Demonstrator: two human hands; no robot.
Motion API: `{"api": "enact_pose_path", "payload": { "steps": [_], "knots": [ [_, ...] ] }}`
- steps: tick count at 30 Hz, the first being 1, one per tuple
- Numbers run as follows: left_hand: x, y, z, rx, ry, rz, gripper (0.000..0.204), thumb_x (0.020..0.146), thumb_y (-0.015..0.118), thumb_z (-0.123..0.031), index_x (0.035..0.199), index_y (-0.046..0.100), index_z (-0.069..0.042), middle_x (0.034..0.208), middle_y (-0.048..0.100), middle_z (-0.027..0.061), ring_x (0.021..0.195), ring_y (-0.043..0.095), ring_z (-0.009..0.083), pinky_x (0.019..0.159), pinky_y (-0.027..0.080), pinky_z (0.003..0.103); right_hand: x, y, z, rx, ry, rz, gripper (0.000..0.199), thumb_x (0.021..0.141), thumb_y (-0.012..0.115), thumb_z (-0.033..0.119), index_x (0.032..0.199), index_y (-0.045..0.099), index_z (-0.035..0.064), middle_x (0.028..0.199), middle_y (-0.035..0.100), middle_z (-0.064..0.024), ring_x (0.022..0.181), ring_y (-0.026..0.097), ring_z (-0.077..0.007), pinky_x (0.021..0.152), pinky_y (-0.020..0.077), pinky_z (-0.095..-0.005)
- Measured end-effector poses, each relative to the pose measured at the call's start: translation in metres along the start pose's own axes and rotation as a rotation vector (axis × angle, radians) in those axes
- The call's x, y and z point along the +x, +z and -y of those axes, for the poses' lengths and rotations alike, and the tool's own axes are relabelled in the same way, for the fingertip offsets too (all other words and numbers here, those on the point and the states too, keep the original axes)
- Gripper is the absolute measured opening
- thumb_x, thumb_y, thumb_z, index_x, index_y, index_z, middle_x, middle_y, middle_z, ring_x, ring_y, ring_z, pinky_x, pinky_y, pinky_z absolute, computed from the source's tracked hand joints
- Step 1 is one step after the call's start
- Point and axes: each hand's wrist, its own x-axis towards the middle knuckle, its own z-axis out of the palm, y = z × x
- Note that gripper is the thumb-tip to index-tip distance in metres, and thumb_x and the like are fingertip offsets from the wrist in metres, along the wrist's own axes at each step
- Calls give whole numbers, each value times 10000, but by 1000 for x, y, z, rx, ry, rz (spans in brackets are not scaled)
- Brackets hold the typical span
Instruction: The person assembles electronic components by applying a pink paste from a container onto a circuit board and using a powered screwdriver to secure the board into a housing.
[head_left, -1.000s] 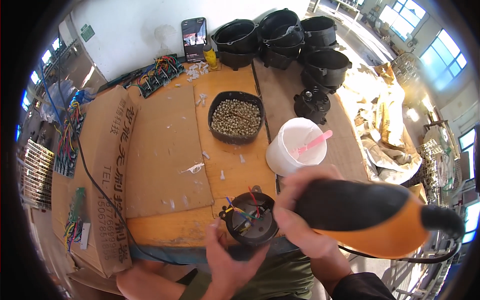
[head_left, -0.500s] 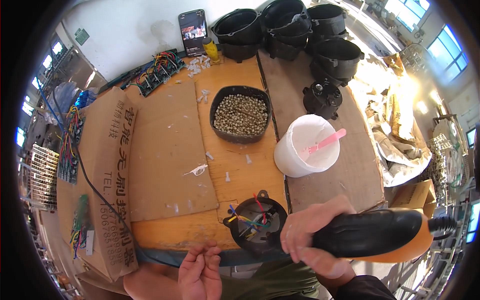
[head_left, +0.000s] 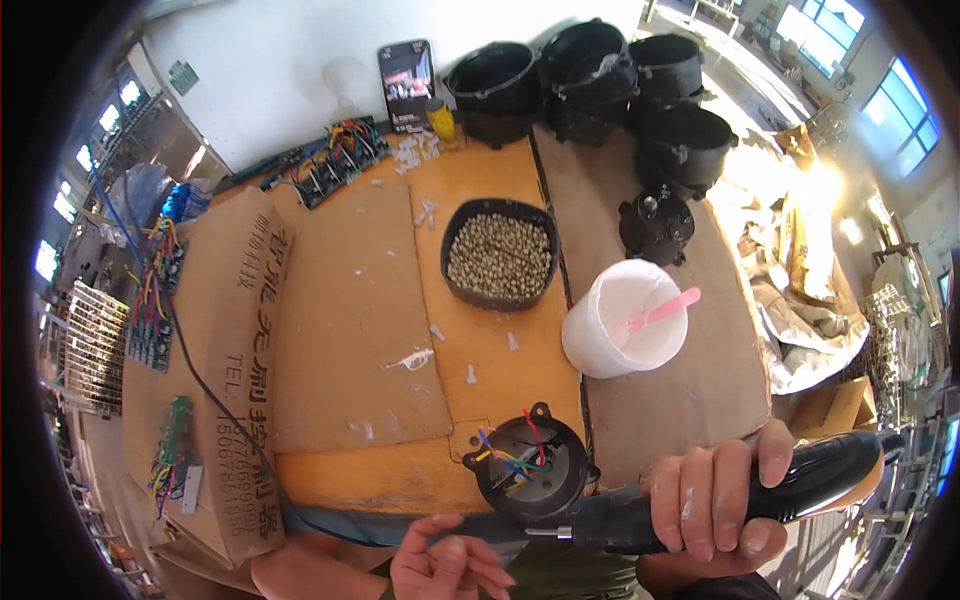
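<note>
Evidently, in the head view, grips a black-and-orange power tool (head_left: 825, 470) toward four o'clock, with the right hand (head_left: 715, 500) wrapped snugly round the dark barrel and the slim metal bit (head_left: 550, 533) aimed at nine o'clock. At six o'clock, holds the left hand (head_left: 445, 562) loosely curled, with nothing visible in the fingers. Between five and six o'clock, shows a round black housing (head_left: 558, 485) at the front edge of the desk (head_left: 340, 485), open upward, untouched by either hand, with coloured wires (head_left: 522, 466) inside. Should handle as a stiff, fairly weighty shell, perhaps a little slippery; best taken by the outer wall or by the lugs (head_left: 541, 410) at twelve and nine o'clock, clear of the soft, easily tugged wires. With the tool, expect solid weight toward three o'clock; best held round the barrel. Cannot tell about contact between tool and near rim.
</note>
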Motion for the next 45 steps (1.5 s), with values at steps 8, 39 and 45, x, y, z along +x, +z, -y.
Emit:
{"api": "enact_pose_path", "payload": {
  "steps": [8, 39, 45],
  "knots": [
    [-8, 22, 4, 52, -20, 85, 195, 997, 606, -170, 1037, 624, 21, 762, 683, 152, 559, 661, 188, 439, 514, 288, -23, 35, 9, 85, 62, -88, 290, 862, 629, 61, 1140, 556, 96, 733, 529, -39, 611, 523, -181, 611, 446, -322],
    [-4, 41, 18, -98, 135, 224, 327, 979, 508, -77, 1286, 522, 32, 1114, 663, 285, 732, 712, 298, 534, 566, 349, -39, 15, -6, 45, -397, -29, 290, 851, 632, 112, 1081, 458, 87, 688, 556, -27, 527, 546, -155, 524, 486, -294],
    [4, 33, -4, 287, 241, 84, 702, 802, 763, -115, 1393, 413, 32, 987, 664, 222, 731, 630, 182, 643, 521, 279, -27, 9, -2, -41, -314, -27, 301, 861, 652, 119, 1093, 462, 91, 697, 545, -32, 542, 536, -167, 537, 475, -313]
  ]
}}
